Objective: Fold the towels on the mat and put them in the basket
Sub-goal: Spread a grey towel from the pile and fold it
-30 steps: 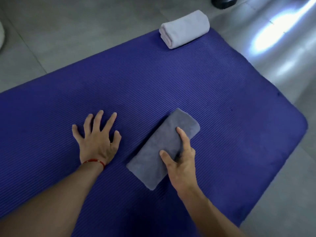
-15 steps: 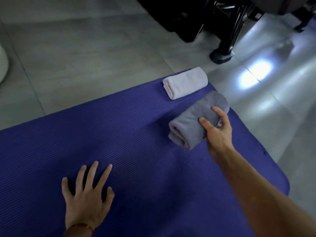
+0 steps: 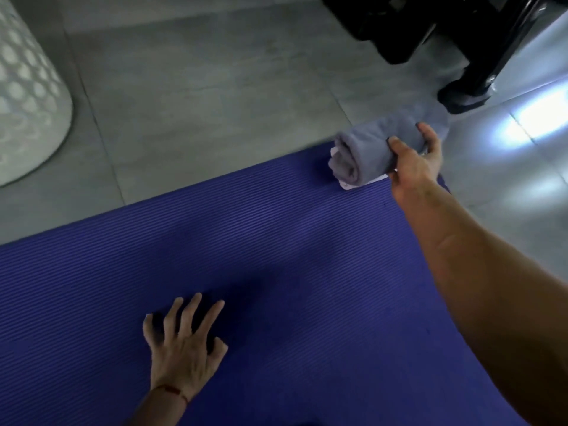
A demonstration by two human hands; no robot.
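Up at 1 o'clock, the right hand (image 3: 413, 161) holds the folded grey towel (image 3: 365, 149), its grip curled round the roll with the thumb on the near side and the fingers over the far side. Under that towel a sliver of the white towel (image 3: 349, 185) shows at the far corner of the purple mat (image 3: 276, 241). At 6 o'clock the left hand (image 3: 184, 348) rests on the mat, fingers spread and holding nothing, a red cord (image 3: 175, 392) round its wrist. At 10 o'clock the white perforated basket (image 3: 27, 96) stands on the grey tiled floor (image 3: 199, 103), well apart from both towels.
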